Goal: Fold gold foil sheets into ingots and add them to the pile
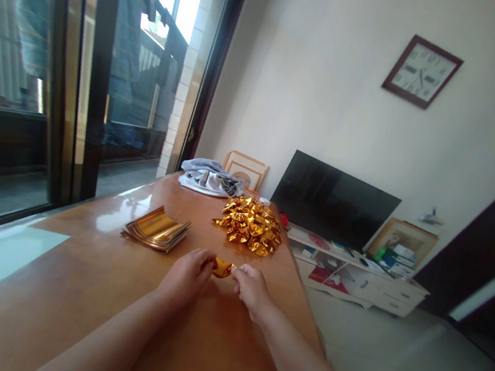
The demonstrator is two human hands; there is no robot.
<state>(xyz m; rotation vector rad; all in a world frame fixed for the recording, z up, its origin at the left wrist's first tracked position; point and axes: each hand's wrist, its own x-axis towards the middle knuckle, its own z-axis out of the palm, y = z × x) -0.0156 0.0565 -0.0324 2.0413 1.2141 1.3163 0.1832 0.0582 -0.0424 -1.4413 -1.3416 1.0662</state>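
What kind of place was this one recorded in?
Most likely a home living room: a television on a low white cabinet, a wall clock, and laundry hanging outside the window.

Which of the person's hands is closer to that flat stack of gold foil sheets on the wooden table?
Left. The left hand sits just right of the flat stack of gold foil sheets; the right hand is farther right, beyond the small folded gold foil piece both pinch.

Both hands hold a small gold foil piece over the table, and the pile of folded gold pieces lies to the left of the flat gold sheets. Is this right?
Not quite. The head view shows the pile of folded gold pieces lying to the right of the flat gold sheets. Left hand and right hand do hold the gold foil piece over the table.
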